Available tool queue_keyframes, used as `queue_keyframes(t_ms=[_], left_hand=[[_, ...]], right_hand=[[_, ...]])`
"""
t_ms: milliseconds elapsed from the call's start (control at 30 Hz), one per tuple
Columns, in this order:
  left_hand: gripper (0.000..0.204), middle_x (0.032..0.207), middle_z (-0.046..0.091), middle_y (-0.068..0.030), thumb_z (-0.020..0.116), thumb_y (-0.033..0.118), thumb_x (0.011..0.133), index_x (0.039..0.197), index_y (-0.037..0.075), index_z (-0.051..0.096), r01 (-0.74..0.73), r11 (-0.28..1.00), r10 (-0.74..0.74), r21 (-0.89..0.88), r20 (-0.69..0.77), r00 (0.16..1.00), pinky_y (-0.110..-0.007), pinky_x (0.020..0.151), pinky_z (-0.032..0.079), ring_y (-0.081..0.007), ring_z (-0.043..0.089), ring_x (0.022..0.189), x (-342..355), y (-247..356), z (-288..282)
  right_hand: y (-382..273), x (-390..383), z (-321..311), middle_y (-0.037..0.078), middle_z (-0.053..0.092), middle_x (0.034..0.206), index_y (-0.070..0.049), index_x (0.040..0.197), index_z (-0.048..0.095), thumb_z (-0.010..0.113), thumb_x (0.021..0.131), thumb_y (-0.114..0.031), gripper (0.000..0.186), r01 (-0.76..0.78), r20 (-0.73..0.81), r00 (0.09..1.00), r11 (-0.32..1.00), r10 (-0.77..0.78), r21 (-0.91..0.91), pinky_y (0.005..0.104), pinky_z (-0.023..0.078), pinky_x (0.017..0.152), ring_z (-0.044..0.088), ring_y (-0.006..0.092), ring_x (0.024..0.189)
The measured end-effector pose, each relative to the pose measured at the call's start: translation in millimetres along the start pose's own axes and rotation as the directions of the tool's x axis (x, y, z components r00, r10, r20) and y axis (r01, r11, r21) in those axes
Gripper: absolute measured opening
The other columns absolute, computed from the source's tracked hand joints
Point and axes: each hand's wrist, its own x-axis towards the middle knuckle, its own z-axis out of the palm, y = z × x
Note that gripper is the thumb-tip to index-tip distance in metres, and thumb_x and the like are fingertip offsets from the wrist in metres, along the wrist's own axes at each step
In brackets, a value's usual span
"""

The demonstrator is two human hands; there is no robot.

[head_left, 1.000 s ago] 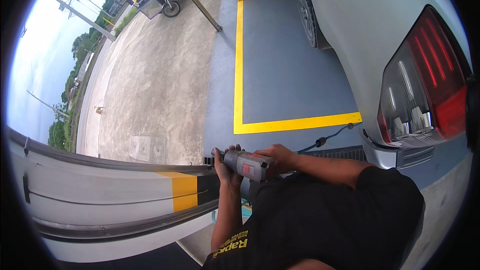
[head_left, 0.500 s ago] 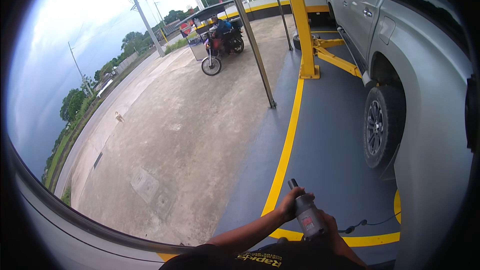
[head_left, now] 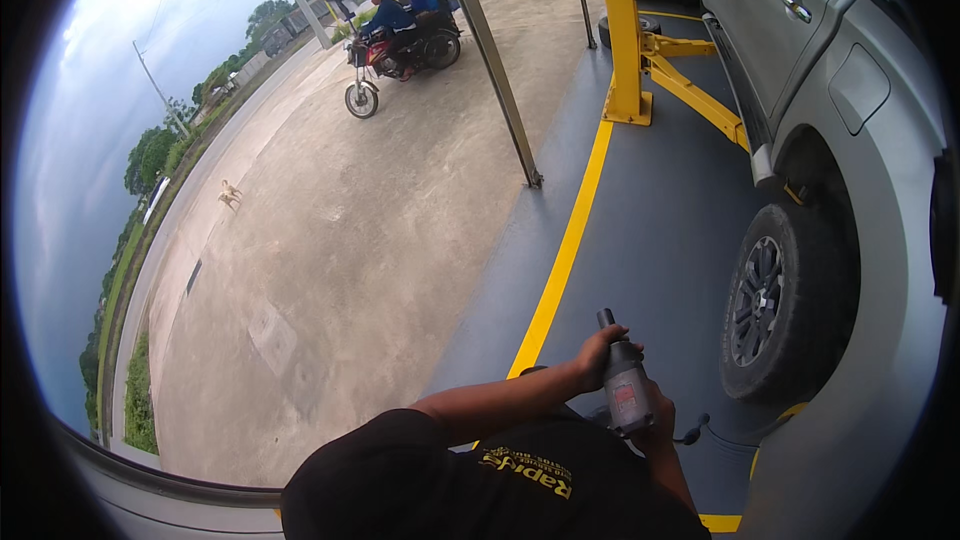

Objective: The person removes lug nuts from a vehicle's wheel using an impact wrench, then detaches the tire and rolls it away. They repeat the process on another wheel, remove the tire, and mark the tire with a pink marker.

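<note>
A grey impact wrench (head_left: 627,395) with a dark socket (head_left: 605,318) on its nose is held across the front of my body, pointing away from me. My left hand (head_left: 598,355) is closed round its front end, just behind the socket. Farther back, my right hand (head_left: 657,422) grips the rear of the tool, its fingers partly hidden by the body. A dark cord (head_left: 692,432) trails off to the right beside that hand. To the right of the wrench is the rear wheel (head_left: 765,305) of a silver pickup (head_left: 900,200); the socket is apart from it.
A yellow lift post (head_left: 625,40) stands ahead, its arm (head_left: 695,95) reaching under the pickup. Left of it is a thin metal pole (head_left: 490,60). A person rides a red motorcycle (head_left: 395,60) on the concrete; two dogs (head_left: 230,194) are farther left. Yellow lines mark the blue-grey floor.
The pickup's wheel appears larger and nearer. Both hands still hold the wrench, now a little higher in view. The motorcycle has moved left, and more of my shirt shows.
</note>
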Motion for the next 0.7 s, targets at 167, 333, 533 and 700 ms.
queue_keyframes(t_ms=[167, 333, 533, 700], left_hand=[[0.056, 0.104, 0.062, -0.0184, 0.057, 0.038, 0.096, 0.132, 0.004, 0.031, 0.212, 0.957, -0.181, 0.198, -0.163, 0.970, -0.050, 0.082, 0.058, -0.0323, 0.067, 0.091, 338.1, 105.8, 181.9], [0.045, 0.097, 0.062, -0.0173, 0.055, 0.043, 0.099, 0.118, 0.004, 0.046, 0.285, 0.889, -0.202, 0.359, -0.251, 0.947, -0.052, 0.078, 0.058, -0.0347, 0.066, 0.089, 741.3, 84.1, 273.6], [0.042, 0.096, 0.062, -0.0170, 0.054, 0.043, 0.100, 0.116, 0.004, 0.048, 0.571, 0.630, -0.464, 0.527, -0.334, 0.820, -0.051, 0.077, 0.058, -0.0337, 0.067, 0.085, 1284.9, 61.6, 251.0], [0.043, 0.093, 0.063, -0.0148, 0.050, 0.045, 0.102, 0.116, 0.004, 0.051, 0.583, 0.334, -0.643, 0.741, -0.273, 0.716, -0.043, 0.071, 0.060, -0.0278, 0.069, 0.083, 1682.8, -13.9, 177.3]], right_hand=[[241.3, 216.3, -109.5, 0.012, 0.070, 0.098, -0.006, 0.113, 0.063, 0.081, 0.073, -0.026, 0.048, -0.278, -0.170, 0.939, 0.950, 0.300, 0.138, 0.0365, 0.057, 0.073, 0.072, 0.0312, 0.083], [625.4, 312.8, -155.9, 0.012, 0.068, 0.096, -0.006, 0.118, 0.060, 0.084, 0.067, -0.033, 0.063, -0.504, -0.235, 0.813, 0.846, 0.532, 0.172, 0.0434, 0.054, 0.079, 0.067, 0.0338, 0.090], [1065.9, 473.4, -97.8, 0.018, 0.065, 0.099, -0.003, 0.114, 0.059, 0.076, 0.073, -0.018, 0.047, -0.788, -0.418, 0.492, 0.595, 0.763, 0.159, 0.0454, 0.055, 0.078, 0.065, 0.0392, 0.093], [1429.0, 520.4, -5.9, 0.022, 0.062, 0.093, -0.001, 0.114, 0.056, 0.074, 0.071, -0.017, 0.049, -0.841, -0.520, 0.279, 0.467, 0.807, 0.272, 0.0496, 0.051, 0.076, 0.062, 0.0433, 0.085]])
